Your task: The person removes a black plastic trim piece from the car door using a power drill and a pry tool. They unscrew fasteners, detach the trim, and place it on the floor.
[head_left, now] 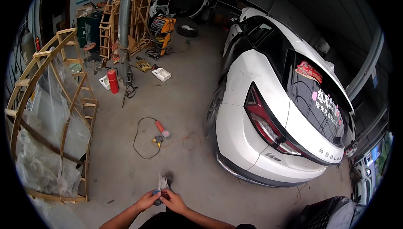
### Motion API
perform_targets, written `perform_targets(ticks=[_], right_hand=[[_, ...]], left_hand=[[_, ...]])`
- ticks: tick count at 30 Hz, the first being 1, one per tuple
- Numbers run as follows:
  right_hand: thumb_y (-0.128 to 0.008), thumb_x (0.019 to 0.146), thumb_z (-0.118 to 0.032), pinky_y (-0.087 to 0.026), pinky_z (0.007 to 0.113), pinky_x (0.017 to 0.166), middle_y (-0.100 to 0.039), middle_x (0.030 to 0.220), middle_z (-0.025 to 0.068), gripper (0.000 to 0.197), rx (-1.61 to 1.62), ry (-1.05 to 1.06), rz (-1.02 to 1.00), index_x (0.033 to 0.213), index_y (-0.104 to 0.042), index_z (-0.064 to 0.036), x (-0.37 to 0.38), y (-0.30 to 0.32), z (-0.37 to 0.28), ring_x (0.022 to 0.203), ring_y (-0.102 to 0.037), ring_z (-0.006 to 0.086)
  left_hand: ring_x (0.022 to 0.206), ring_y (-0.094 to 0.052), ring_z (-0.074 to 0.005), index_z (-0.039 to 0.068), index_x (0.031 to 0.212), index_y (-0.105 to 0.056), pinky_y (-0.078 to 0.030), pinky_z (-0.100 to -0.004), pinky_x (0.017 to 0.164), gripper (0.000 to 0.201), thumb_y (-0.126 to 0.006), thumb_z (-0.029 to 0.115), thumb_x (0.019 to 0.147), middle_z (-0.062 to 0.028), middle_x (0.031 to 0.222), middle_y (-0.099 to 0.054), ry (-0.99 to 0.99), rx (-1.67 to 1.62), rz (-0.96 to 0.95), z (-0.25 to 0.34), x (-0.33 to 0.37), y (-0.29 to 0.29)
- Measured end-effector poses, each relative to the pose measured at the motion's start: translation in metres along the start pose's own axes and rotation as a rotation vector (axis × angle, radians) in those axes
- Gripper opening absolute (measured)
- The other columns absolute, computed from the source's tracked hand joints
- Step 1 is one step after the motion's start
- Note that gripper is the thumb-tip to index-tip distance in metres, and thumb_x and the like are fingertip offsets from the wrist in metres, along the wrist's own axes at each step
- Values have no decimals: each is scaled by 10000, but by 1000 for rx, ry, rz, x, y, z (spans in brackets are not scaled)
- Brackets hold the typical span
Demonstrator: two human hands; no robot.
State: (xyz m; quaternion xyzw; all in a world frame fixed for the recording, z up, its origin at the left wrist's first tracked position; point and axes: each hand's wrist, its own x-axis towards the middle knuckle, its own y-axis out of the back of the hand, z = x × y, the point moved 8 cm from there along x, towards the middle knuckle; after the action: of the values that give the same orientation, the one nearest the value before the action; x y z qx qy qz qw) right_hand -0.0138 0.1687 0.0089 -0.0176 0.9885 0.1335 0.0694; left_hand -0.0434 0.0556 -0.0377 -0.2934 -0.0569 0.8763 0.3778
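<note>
Low at the front centre, my left hand [147, 199] and my right hand [174, 201] meet with fingers bent and pinched together. Between them is a thin, crumpled whitish piece [162, 182] that sticks up past the fingertips; its exact kind is not clear. A small blue bit [155, 192] shows at the left fingertips. Ahead on the concrete floor lies a red angle grinder [161, 128] with its dark cord in a loop. A yellow-and-black tool or plug [158, 140] lies just beside it.
A white car [260, 86] fills the right. Wooden frames with plastic sheeting [63, 115] lean at left. Farther back are a red fire extinguisher [112, 81], a metal post [125, 31], a yellow welding machine [163, 31] and a white tray [161, 74]. A dark car part [327, 214] lies front right.
</note>
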Motion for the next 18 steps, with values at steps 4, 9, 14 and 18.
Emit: perform_targets(ticks=[4, 9, 14, 18], right_hand=[[-646, 819, -238, -505, 401, 746, -634, 947, 173, 324, -306, 214, 7, 1043, -542, -28, 196, 25, -18, 858, -636, 327], [-602, 807, -210, -486, 459, 710, -634, 923, 176, 273, -397, 328, -193, 1010, -516, -48, 340, 50, -55, 853, -614, 378], [-579, 853, -222, -475, 467, 685, -630, 857, 187, 223, -381, 374, -327, 1003, -542, -61, 471, 90, -94, 816, -610, 385], [-568, 829, -186, -468, 489, 703, -633, 854, 193, 204, -350, 255, -266, 974, -555, -42, 560, 119, -82, 831, -602, 400]], left_hand=[[870, -595, -160, -25, 1216, -509, -518, -312, 739, 492, -468, 398, 969, -80, 1040, -609, 43, -81, 142, 83, 116, 108], [804, -611, -184, -5, 1136, -544, -518, -330, 715, 378, -465, 321, 961, -84, 977, -616, 117, -144, 408, 172, 171, 166], [833, -618, -179, 41, 1081, -568, -534, -347, 677, 363, -442, 359, 960, -66, 940, -626, -134, -222, 358, 264, 255, 224], [848, -609, -162, 29, 1084, -572, -523, -327, 715, 404, -454, 397, 965, -66, 962, -626, -59, -244, 384, 306, 337, 259]])
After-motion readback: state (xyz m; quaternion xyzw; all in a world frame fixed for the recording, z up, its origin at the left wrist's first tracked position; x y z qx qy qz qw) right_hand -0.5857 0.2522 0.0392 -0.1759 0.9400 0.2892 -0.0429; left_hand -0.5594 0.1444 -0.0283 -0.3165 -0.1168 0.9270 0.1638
